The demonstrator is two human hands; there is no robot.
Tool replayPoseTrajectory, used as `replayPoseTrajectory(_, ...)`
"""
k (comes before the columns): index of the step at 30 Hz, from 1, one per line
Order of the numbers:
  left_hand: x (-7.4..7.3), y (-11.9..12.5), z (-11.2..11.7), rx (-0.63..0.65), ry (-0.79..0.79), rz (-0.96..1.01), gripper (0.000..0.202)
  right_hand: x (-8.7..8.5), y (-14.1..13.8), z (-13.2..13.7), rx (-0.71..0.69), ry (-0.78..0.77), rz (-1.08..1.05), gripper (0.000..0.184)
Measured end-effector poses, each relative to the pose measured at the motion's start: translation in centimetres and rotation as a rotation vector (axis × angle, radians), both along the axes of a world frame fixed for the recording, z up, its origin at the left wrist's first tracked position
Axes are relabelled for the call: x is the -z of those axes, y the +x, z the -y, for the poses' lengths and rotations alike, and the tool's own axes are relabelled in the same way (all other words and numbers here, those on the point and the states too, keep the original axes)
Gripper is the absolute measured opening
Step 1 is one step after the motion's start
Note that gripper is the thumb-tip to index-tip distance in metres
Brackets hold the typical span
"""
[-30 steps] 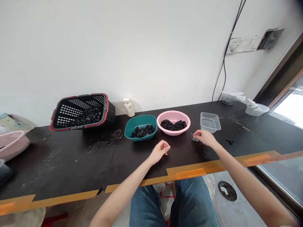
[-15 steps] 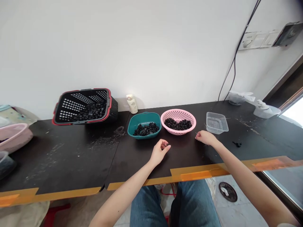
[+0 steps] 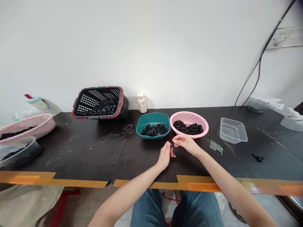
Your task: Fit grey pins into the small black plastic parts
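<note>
My left hand (image 3: pixel 164 156) is closed on a small black part (image 3: pixel 170 146), held just above the dark table. Fingertips pinched, my right hand (image 3: pixel 186 143) meets it from the right; whatever sits in that pinch is too small to make out. Behind the hands stand a teal tub (image 3: pixel 153 116) and a pink perforated basket (image 3: pixel 205 121). Both contain many small black parts. To the right of my right hand lies a loose pile of thin grey metal pins (image 3: pixel 216 147).
A clear plastic box (image 3: pixel 233 138) stands at right, with a few black pieces (image 3: pixel 258 158) beyond it. A black crate with red rim (image 3: pixel 123 104) and a white bottle (image 3: pixel 142 103) are against the wall. A pink basin (image 3: pixel 44 127) and clear bowl (image 3: pixel 33 149) sit far left.
My right hand has come left from the pin pile to meet my left hand, uncovering the pins. The view has turned somewhat left. The left hand still has the black part.
</note>
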State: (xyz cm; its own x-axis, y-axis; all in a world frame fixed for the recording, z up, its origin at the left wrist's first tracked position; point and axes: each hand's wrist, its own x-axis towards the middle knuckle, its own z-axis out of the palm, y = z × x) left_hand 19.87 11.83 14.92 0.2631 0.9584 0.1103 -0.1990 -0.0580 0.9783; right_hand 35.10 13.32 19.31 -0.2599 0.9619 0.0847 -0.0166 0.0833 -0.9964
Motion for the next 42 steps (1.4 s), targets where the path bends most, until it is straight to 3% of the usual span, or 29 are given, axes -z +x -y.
replayPoseTrajectory(4, 0.2, 0.3, -0.4, 0.097, -0.110, 0.212, 0.045, 1.6, -0.5, 0.0, 0.117, 0.056, -0.060, 0.037)
replayPoseTrajectory(7, 0.3, 0.5, -0.6, 0.129, -0.129, 0.259, 0.042, 1.8, 0.0, 0.3, 0.145, 0.127, -0.023, 0.029)
replayPoseTrajectory(16, 0.3, 0.7, -0.6, 0.100, -0.192, 0.207, 0.044, 0.6, 0.5, 1.3, 0.094, 0.399, 0.260, 0.014)
replayPoseTrajectory(26, 0.0, 0.9, -0.4, 0.122, -0.158, 0.146, 0.044, 0.1, 0.9, 1.7, 0.115, 0.484, 0.483, 0.009)
replayPoseTrajectory(38, -0.1, 0.5, -0.9, 0.210, -0.284, 0.216, 0.042, 0.8, 0.8, 1.1, 0.053, 0.244, 0.155, 0.020)
replayPoseTrajectory(42, -0.3, 0.1, -1.1, 0.254, -0.302, 0.239, 0.037, -0.3, 2.1, 0.8, -0.004, 0.145, 0.069, 0.029)
